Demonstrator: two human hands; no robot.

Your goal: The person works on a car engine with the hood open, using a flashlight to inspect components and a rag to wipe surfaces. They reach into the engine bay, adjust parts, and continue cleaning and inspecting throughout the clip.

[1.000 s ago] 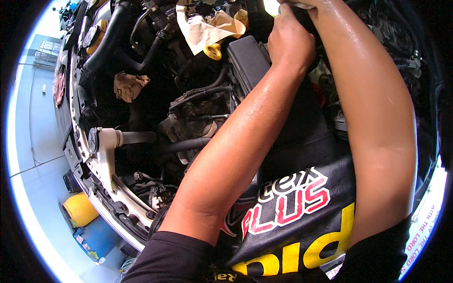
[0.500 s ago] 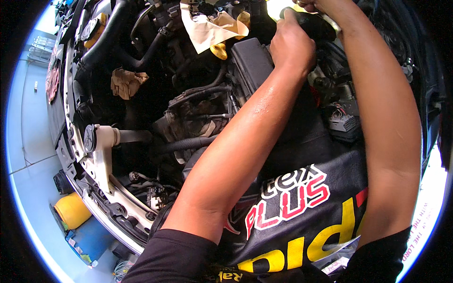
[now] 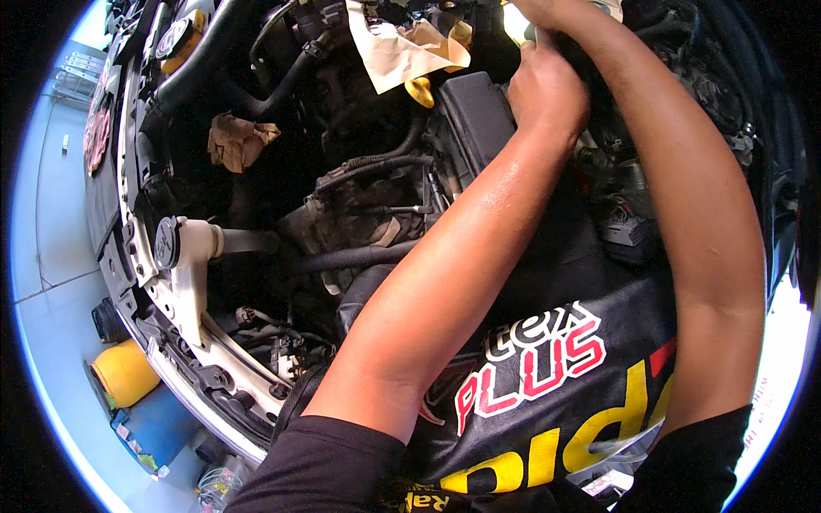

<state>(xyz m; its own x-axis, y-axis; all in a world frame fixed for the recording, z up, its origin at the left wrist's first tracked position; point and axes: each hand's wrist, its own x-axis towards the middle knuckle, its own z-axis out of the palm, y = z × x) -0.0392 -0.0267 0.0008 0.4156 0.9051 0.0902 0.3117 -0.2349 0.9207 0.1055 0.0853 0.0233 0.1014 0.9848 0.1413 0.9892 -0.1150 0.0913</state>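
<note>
My left hand (image 3: 550,90) is far up in the engine bay, beside a long black box cover (image 3: 473,115). Its fingers are curled closed around something dark that I cannot make out. Just above it, at the upper edge, my right hand (image 3: 539,12) is partly cut off, its fingers not clearly seen. Both hands are close to a bright, glare-washed pale surface (image 3: 514,26). Left of them lies a torn sheet of brown paper (image 3: 402,56), with a yellow dipstick-like handle (image 3: 420,91) below its edge.
Crumpled brown paper (image 3: 241,141) rests among the engine parts. A white filler neck with a black cap (image 3: 167,243) stands by the front rail. A printed black cover (image 3: 513,410) drapes the near fender. Outside the car are a yellow container (image 3: 124,374) and a blue drum (image 3: 158,427).
The engine bay sits slightly further right in the picture. My right hand has shifted left and up, closer above my left hand, which stays curled beside the black box cover.
</note>
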